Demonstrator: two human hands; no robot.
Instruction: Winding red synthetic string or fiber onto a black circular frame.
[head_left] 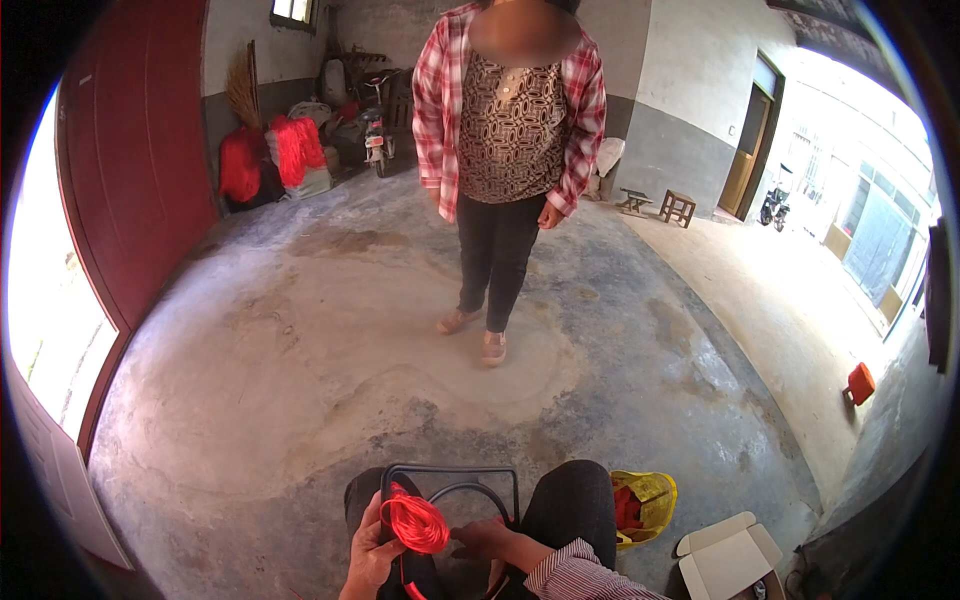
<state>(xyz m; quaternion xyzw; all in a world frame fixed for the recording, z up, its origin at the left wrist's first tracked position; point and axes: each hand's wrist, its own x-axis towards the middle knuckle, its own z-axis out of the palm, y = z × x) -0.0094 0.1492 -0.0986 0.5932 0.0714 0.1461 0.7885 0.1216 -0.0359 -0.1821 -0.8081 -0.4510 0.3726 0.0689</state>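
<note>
Red cord at the frame — head view

Our left hand (368,560) is closed around a bundle of red cord (415,522), bunched with no clear long axis, against the dark metal frame (450,474) just above it. Our right hand (487,540) pinches a strand beside it — winding looks barely begun, most left.

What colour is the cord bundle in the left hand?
Bright red: the cord bundle, held by the left hand against a black frame, shows best in the head view.
</note>
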